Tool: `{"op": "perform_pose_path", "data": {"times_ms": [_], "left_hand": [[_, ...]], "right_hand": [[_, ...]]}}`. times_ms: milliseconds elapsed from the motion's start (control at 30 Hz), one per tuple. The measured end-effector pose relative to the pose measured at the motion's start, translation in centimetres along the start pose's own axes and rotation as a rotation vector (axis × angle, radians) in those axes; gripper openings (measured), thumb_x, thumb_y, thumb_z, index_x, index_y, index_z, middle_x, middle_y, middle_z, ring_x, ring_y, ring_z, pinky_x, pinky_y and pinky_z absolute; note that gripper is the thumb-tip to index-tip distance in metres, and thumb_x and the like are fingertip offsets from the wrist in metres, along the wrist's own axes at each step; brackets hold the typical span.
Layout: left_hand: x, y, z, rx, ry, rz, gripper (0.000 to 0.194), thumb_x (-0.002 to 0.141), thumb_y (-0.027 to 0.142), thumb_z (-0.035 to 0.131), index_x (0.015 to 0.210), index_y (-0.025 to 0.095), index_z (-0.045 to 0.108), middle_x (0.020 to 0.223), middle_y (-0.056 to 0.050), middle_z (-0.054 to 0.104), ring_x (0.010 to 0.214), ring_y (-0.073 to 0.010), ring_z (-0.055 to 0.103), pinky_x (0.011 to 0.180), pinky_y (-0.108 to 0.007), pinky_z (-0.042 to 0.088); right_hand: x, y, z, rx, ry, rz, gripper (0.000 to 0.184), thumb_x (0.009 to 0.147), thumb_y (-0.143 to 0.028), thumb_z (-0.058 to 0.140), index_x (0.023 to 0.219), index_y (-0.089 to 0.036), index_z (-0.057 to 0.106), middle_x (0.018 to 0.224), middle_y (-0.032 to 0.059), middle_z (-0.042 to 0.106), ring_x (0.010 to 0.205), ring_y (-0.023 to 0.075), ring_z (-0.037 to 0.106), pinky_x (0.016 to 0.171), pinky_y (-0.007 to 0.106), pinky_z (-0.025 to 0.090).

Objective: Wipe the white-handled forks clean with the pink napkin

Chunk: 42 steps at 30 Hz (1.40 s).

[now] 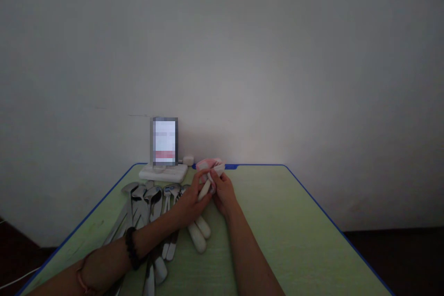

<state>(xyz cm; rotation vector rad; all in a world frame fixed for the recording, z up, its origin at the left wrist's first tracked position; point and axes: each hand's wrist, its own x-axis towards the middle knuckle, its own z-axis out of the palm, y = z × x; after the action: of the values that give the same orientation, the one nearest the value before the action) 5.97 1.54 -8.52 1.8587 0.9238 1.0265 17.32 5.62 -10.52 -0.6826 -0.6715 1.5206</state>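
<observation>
Head view: both hands close together over the far half of the green table (277,212), blue edging. Left hand (190,202) curled around a pale-handled utensil (205,189), handle angled down toward the wearer; its upper end is hidden by fingers and cloth. Right hand (225,194) pinching a pink-and-white cloth (204,165), thumb on top, cloth bunched about the utensil's upper end, near the table's back edge. Metal utensils (155,194), ladles and spoons among them, piled on the left, partly behind the left forearm. Two thick pale handles (197,242) stick out below the left hand. Black beaded bracelet (132,248) on left wrist. Behind the pile: lit screen (164,141), blurred out, upright at a white block (163,174), white plug (188,161) just beside. Plain wall (256,78) behind.
</observation>
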Motion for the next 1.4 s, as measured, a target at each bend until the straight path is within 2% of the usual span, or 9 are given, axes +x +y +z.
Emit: {"op": "perform_pose_path", "data": {"times_ms": [233, 633, 1033, 1400], "left_hand": [[0.05, -0.14, 0.04, 0.022, 0.001, 0.006, 0.054, 0.086, 0.025, 0.047, 0.133, 0.018, 0.021, 0.088, -0.003, 0.068, 0.076, -0.0183, 0.063, 0.076, -0.031, 0.048], [0.03, 0.01, -0.07, 0.017, -0.017, 0.018, 0.053, 0.087, 0.023, 0.047, 0.133, 0.018, 0.021, 0.097, -0.006, 0.068, 0.084, -0.0190, 0.064, 0.081, -0.032, 0.047], [0.06, 0.29, -0.11, 0.054, -0.007, -0.005, 0.054, 0.086, 0.022, 0.047, 0.134, 0.018, 0.022, 0.085, -0.002, 0.068, 0.072, -0.0181, 0.063, 0.070, -0.029, 0.048], [0.00, -0.07, -0.08, 0.063, 0.007, 0.002, 0.048, 0.086, 0.022, 0.047, 0.128, 0.018, 0.024, 0.089, -0.003, 0.069, 0.074, -0.0181, 0.063, 0.074, -0.031, 0.047]], "right_hand": [[-0.07, -0.07, 0.10, -0.007, -0.011, -0.013, 0.032, 0.061, -0.034, 0.074, 0.086, -0.017, 0.065, 0.077, 0.0022, 0.071, 0.066, 0.0134, 0.062, 0.067, 0.027, 0.048], [-0.11, -0.07, 0.09, -0.006, -0.003, -0.008, 0.031, 0.061, -0.035, 0.074, 0.084, -0.017, 0.065, 0.076, 0.0020, 0.071, 0.064, 0.0127, 0.061, 0.065, 0.026, 0.048], [-0.25, -0.20, 0.22, 0.005, -0.021, -0.009, 0.032, 0.061, -0.034, 0.075, 0.086, -0.018, 0.064, 0.073, 0.0004, 0.070, 0.063, 0.0125, 0.061, 0.063, 0.026, 0.047], [-0.10, -0.06, 0.01, -0.007, -0.018, -0.010, 0.032, 0.061, -0.033, 0.075, 0.086, -0.016, 0.064, 0.078, 0.0028, 0.071, 0.068, 0.0141, 0.063, 0.067, 0.027, 0.049]]}}
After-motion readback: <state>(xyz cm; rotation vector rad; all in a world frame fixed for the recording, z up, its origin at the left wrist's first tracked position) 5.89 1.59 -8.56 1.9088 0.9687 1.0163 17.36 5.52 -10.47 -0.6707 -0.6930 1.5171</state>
